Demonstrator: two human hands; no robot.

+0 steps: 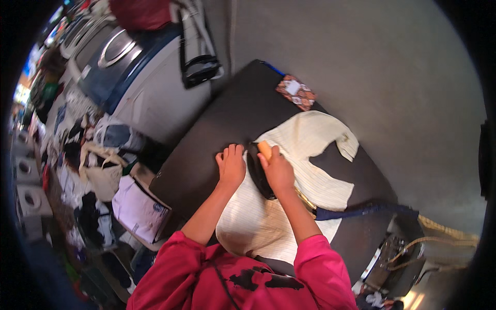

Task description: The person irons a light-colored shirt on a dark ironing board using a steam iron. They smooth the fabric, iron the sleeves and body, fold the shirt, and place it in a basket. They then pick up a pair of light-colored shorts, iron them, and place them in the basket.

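Note:
A cream, finely striped garment (325,186) with a sleeve lies spread on a dark, padded-looking ironing table (228,108). My right hand (279,170) grips the light orange handle of an iron (257,170), whose dark body rests on the cloth. Behind the right forearm, a gold-coloured part of the iron shows, and a dark blue sleeved hose (356,212) runs off to the right. My left hand (232,164) rests palm down at the garment's left edge, beside the iron, with its thumb apart from the fingers. Both forearms hide parts of the cloth.
A patterned pouch (296,92) on a blue strap hangs at the table's far corner. Left are a folded lilac cloth (139,209), a beige bag (102,170) and a large white-and-blue machine (155,81). Tan cords (434,240) and a machine unit stand lower right.

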